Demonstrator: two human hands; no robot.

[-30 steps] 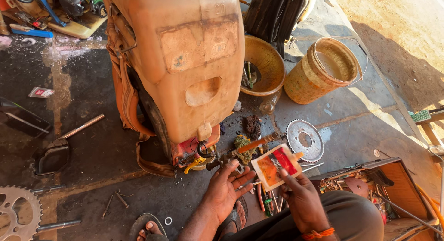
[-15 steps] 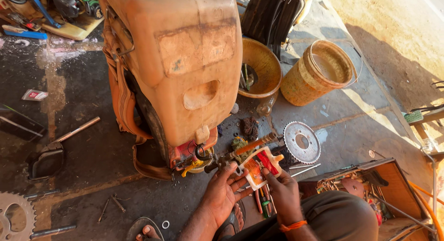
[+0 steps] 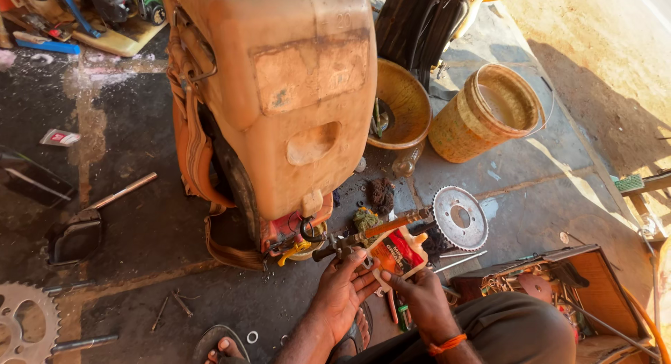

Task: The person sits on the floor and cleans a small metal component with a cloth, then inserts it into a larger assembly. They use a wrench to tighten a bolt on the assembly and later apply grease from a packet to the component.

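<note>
Gripping dark metal fitting (image 3: 342, 250), left hand (image 3: 342, 294)

Bright hard sun from upper right, deep shadows left, sharp focus, slight wide-angle edge distortion.

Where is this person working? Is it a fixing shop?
Most likely an open-air repair spot on a stained concrete floor. Toothed metal sprockets lie about, a wooden toolbox stands open, and a big dusty orange plastic tank machine stands by the hands.
</note>
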